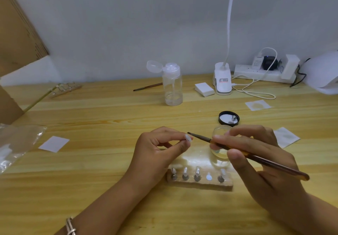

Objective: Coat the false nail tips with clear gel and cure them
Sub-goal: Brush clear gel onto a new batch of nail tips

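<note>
While a clear bag (16, 143) and a white pad (54, 143) lie off to the left on the table (109, 161), the left hand (161, 148) pinches one nail tip (188, 137) between thumb and fingertips, above the wood. The brush (201, 137) points at that nail, bristles just beside it, and the right hand (256, 161) grips its handle like a pen. Below, a stand (199, 182) carries four more tips, one spot bare. The open gel jar (219, 155) sits behind the right fingers, its lid (229, 118) beyond, a white lamp (321, 73) at the far right
</note>
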